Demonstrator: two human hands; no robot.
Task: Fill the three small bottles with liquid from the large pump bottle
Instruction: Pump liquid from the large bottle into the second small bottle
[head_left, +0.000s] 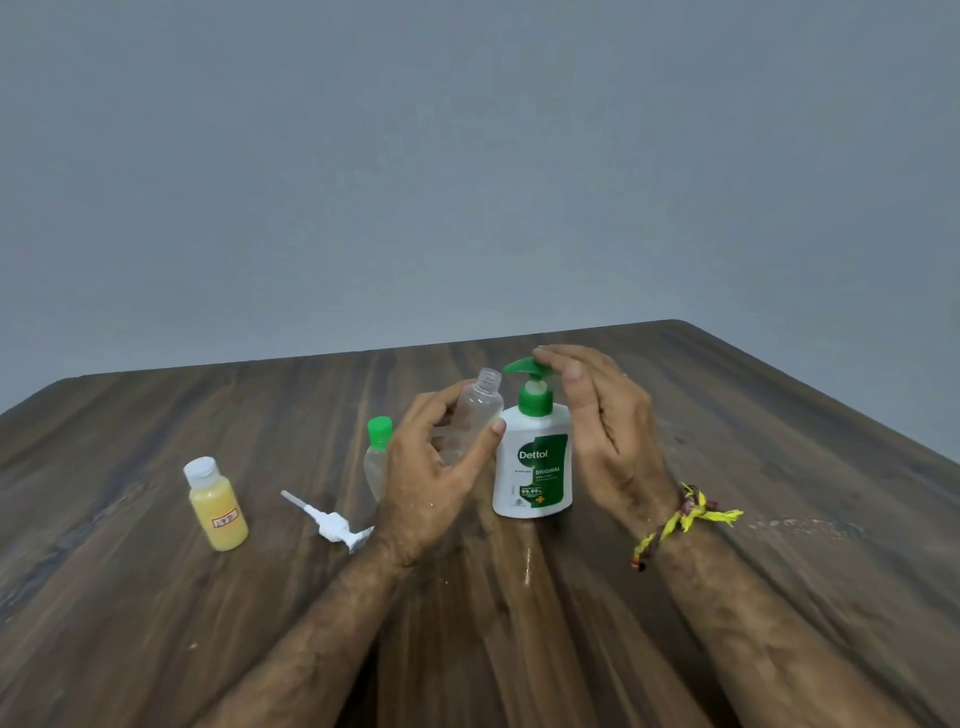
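Two hands up over the wood table (156, 597). Left hand (431, 467) wrapped round a clear small bottle (475, 410), thumb on one side, fingers curled behind; cap off, neck open, bottle tilted w/ mouth toward the pump spout. Looks empty or nearly so, can't tell for sure. Right hand (597, 421) flat & open, fingers together, fingertips resting on top of the green pump head; gripping nothing. Large pump bottle (532, 467) upright at table center, white body, green label, just beside the clear bottle. Green-capped small bottle (378, 457) stands behind the left hand, partly hidden, capped. Yellow-filled small bottle (215, 504) w/ white cap stands well apart to the left, slightly tilted in the wide-angle view. White pump insert (327, 522) lies on its side btwn the yellow bottle & left wrist. Yellow thread band (680, 514) on right wrist. Wet streak (528, 564) on table in front of the pump bottle.
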